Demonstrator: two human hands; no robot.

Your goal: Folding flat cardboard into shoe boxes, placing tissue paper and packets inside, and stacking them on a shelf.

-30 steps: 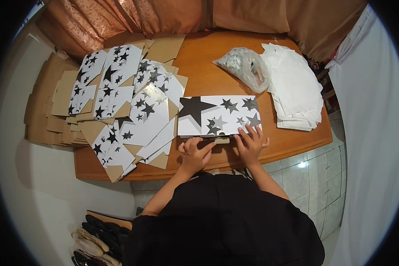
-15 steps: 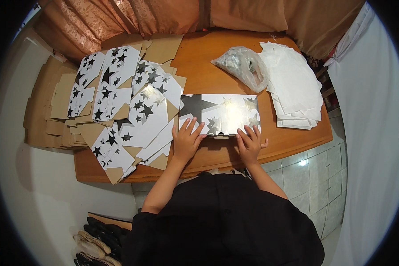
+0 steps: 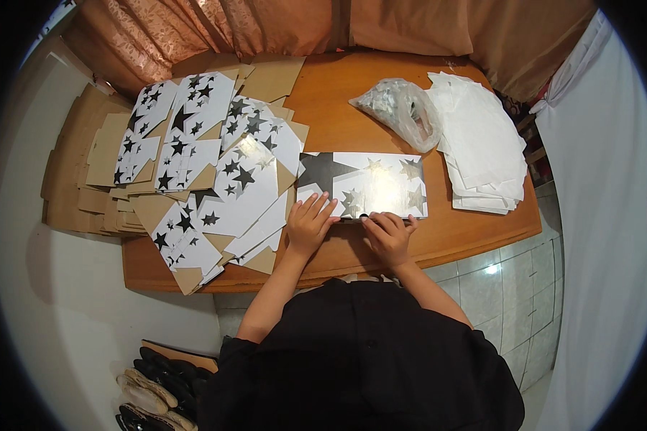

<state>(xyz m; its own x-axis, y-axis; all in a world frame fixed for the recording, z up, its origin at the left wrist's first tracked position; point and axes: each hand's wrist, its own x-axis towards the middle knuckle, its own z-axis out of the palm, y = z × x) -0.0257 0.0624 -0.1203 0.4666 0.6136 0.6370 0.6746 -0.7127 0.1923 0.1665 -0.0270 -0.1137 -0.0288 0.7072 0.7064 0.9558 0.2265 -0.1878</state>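
A closed shoebox-shaped cardboard box [image 3: 363, 172], white with black and grey stars, lies on the table in front of me. My left hand [image 3: 311, 224] rests at its near left corner, fingers stretched out on the lid. At the middle of the near edge, my right hand [image 3: 388, 237] has its fingers bent and pressed on the front edge, by a small dark notch. The front face is mostly hidden under my hands.
Flat star-printed cardboard blanks [image 3: 241, 190] overlap on the left, beside stacked brown cardboard [image 3: 72, 179]. Behind the box sits a clear plastic bag [image 3: 402, 108] with contents I cannot make out. White paper sheets [image 3: 478, 136] are piled at right. Shoes [image 3: 151, 388] lie at lower left.
My right hand has slid left along the near edge, from the right corner to the middle, and its fingers have bent. My left hand stays on the box's left side.
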